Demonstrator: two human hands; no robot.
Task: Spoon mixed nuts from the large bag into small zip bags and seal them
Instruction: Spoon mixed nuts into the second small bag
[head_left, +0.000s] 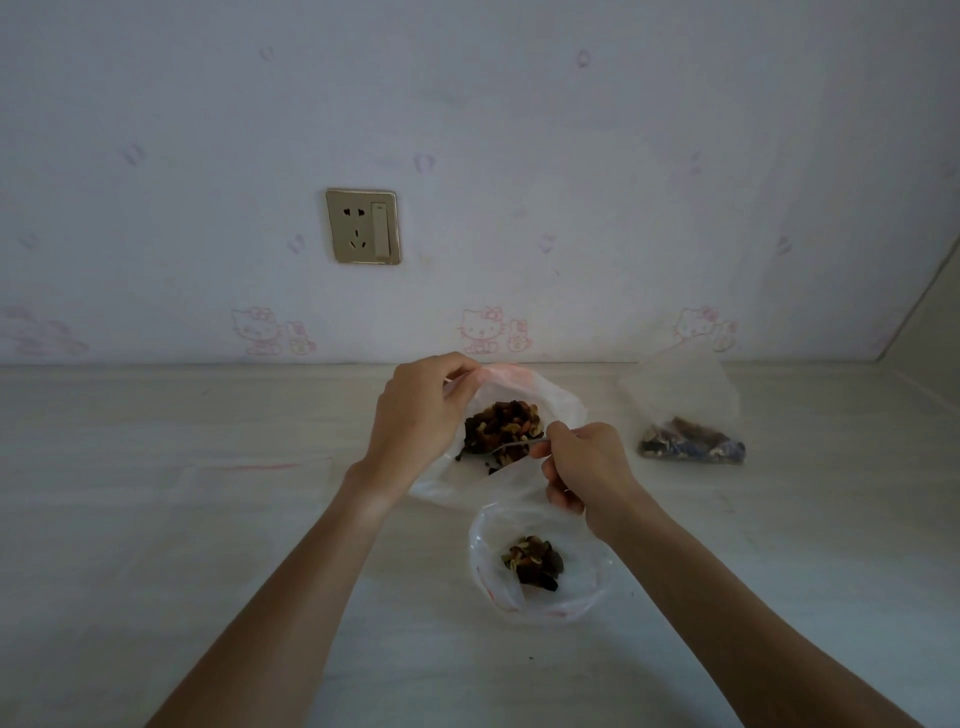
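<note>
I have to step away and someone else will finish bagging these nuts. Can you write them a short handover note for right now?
Left hand: pinches the rim of the large bag, holding its mouth open.
Right hand: grips the spoon, bowl down in the nuts in the large bag.
Small zip bag: open on the table, nearer the person, with a small pile of nuts inside.
Another small bag: at the right by the wall, holding nuts; whether it is sealed I cannot tell.
Left: keep spooning into the open bag, seal it, repeat.
</note>
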